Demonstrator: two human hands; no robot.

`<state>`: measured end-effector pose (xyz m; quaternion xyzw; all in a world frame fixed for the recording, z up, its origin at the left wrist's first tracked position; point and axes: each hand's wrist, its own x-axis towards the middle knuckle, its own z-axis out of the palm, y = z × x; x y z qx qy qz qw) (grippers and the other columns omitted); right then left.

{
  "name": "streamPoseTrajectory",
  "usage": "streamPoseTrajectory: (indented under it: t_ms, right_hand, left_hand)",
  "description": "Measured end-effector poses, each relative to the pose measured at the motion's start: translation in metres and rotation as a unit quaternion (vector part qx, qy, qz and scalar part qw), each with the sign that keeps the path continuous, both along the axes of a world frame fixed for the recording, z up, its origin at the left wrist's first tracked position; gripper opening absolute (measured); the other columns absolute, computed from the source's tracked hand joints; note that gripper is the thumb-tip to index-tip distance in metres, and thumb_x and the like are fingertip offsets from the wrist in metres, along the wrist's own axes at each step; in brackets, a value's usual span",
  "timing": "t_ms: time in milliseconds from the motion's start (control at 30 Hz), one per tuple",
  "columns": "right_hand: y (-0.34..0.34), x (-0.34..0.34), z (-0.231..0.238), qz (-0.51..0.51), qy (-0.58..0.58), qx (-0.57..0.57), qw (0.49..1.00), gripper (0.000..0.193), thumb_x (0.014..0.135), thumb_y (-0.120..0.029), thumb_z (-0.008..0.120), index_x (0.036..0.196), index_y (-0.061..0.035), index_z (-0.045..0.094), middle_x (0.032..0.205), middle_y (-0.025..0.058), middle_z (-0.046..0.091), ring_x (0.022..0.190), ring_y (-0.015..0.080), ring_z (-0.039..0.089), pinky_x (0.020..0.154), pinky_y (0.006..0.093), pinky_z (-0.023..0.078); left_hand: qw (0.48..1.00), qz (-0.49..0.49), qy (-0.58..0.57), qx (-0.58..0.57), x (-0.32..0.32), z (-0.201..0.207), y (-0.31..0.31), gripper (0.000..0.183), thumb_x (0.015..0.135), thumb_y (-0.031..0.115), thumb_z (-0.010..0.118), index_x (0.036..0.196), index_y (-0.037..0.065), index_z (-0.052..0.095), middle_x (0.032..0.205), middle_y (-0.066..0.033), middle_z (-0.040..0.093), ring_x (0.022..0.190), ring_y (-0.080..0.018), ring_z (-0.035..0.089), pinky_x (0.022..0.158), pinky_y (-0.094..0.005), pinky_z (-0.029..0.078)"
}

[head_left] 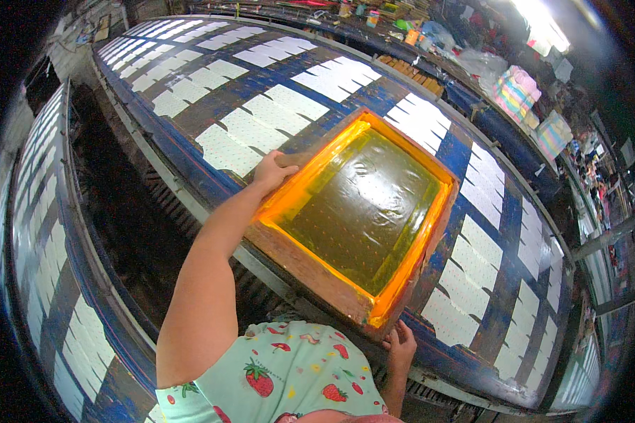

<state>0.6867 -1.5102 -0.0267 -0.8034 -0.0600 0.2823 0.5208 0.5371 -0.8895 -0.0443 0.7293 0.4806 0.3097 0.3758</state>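
Observation:
A screen printing frame with a wooden border and orange ink along its inner edges lies over the long printing table, slightly turned. My left hand grips its left side, thumb on top. At the near right corner, my right hand has its fingers curled against the frame's edge. White fabric pieces with small dots lie in rows on the table, on both sides of the frame. Whatever lies directly under the frame is mostly hidden.
Another long table with white pieces runs along the left, past a dark gap. A metal rail edges my table. Behind it, a cluttered shelf holds bottles and plastic bags; bundles of striped cloth sit at the right.

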Motion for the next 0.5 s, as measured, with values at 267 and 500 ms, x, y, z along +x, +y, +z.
streamPoseTrajectory:
  t_ms: [267,500]
  right_hand:
    - [0.022,-0.004,0.003,-0.007,0.028,-0.029,0.999,0.05,0.109,-0.02,0.068,0.155,-0.0027,0.062,0.137,0.0068,0.073,0.106,0.0147,0.069,0.082,0.034,0.054]
    - [0.016,0.002,-0.046,-0.058,-0.032,0.0,0.998,0.047,0.109,-0.017,0.069,0.15,0.0038,0.065,0.136,0.0113,0.074,0.113,0.0188,0.07,0.092,0.0314,0.052]
  left_hand:
    - [1.0,-0.011,0.001,-0.025,-0.001,0.004,0.002,0.059,0.085,0.034,0.098,0.128,0.006,0.069,0.115,-0.0124,0.078,0.104,-0.025,0.074,0.094,-0.0409,0.059]
    - [0.998,-0.019,-0.034,-0.047,-0.003,0.006,0.0,0.063,0.083,0.037,0.098,0.128,0.005,0.068,0.117,-0.0174,0.079,0.109,-0.0326,0.076,0.097,-0.0453,0.059]
